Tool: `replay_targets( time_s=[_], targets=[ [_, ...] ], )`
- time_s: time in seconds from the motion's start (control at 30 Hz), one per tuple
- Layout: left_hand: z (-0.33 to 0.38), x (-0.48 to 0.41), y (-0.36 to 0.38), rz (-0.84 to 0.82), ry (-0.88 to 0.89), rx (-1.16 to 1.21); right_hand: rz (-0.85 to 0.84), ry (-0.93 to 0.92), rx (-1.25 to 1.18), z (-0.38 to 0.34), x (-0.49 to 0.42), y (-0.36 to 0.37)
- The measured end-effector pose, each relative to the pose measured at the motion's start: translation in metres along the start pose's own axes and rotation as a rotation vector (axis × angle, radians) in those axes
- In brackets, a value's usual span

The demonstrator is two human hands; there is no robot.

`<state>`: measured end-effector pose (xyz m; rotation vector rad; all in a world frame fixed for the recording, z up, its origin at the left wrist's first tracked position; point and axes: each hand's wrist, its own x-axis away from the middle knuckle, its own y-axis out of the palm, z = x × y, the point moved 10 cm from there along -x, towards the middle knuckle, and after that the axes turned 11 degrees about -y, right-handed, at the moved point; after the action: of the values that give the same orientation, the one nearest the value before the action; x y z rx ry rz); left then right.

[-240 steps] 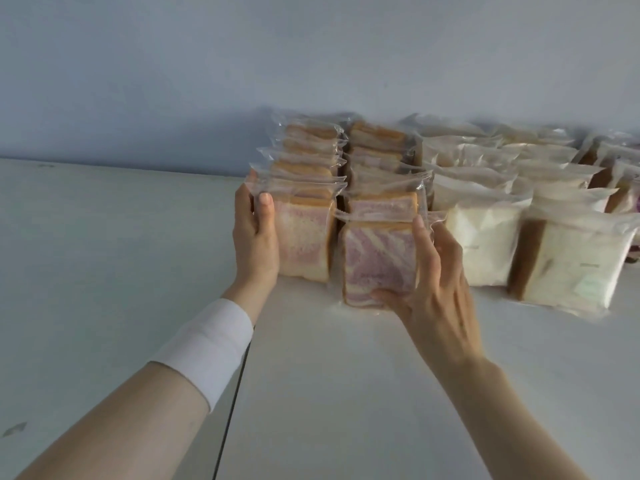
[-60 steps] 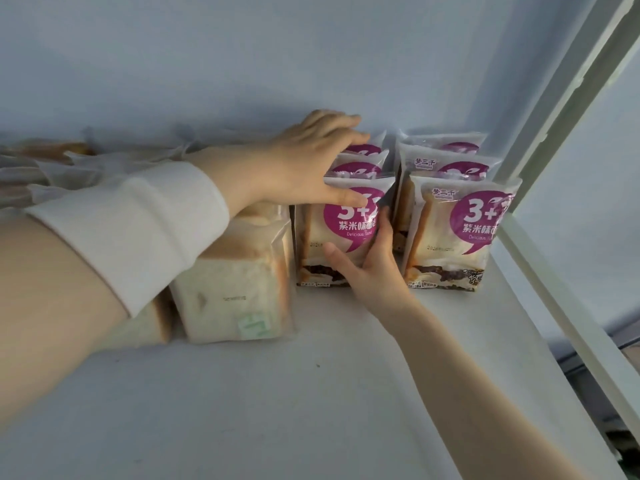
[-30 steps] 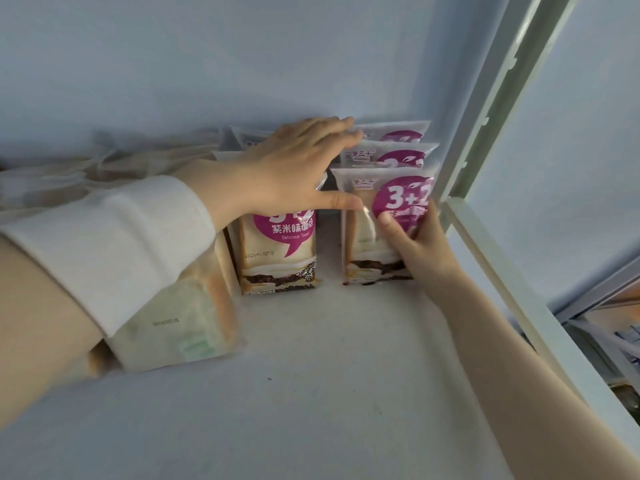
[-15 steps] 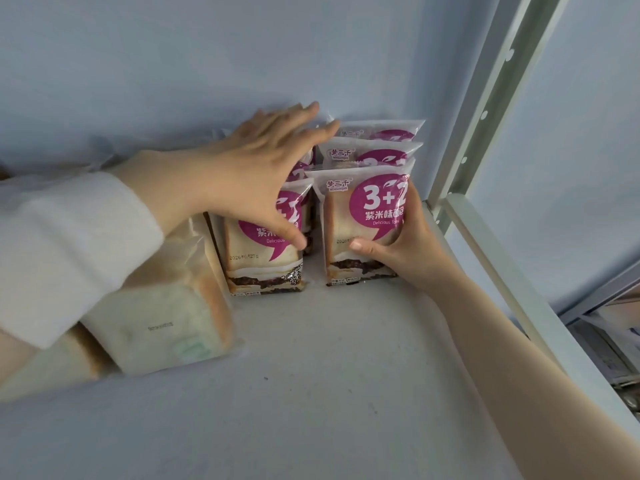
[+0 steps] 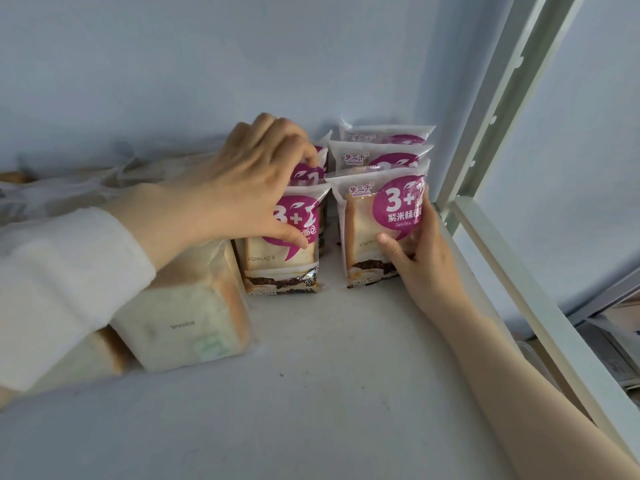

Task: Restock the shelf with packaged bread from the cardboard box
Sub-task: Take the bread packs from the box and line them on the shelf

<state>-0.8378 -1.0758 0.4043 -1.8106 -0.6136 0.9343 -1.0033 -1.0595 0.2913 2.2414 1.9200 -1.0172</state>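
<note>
two bread-pack rows at shelf right end, loaves left

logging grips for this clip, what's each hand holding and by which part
Left hand pinches the top of the left front purple-label bread pack. Right hand grips the right front pack by its right edge.

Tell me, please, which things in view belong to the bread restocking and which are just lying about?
Part of the job:
- purple-label packs, in two rows
- front right pack, in the right hand
- left hand, on the left row
- plain loaves
- shelf

Just lying about:
- upright post
- clutter beyond the shelf edge, too blurred to identify
</note>
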Motion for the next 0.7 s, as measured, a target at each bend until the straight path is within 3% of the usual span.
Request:
replay_targets(
  time_s=[0.13, 0.3, 0.43, 0.57, 0.7],
  targets=[
    [-0.01, 0.003, 0.016, -0.197, -0.104, -0.002, 0.082, 0.076, -0.053, 0.004, 0.008, 0.002],
    [-0.007, 0.0, 0.022, -0.267, -0.151, 0.204, 0.184, 0.118, -0.173, 0.005, 0.012, -0.002],
    [0.001, -0.004, 0.015, -0.231, -0.166, 0.375, 0.068, 0.055, -0.143, -0.007, 0.002, 0.014],
    [0.007, -0.004, 0.019, -0.223, -0.17, 0.324, -0.076, 0.081, -0.231, -0.007, 0.0, 0.03],
    [0.008, 0.004, 0.005, -0.119, -0.161, 0.227, 0.012, 0.238, -0.434, 0.01, -0.01, 0.02]
  ],
)
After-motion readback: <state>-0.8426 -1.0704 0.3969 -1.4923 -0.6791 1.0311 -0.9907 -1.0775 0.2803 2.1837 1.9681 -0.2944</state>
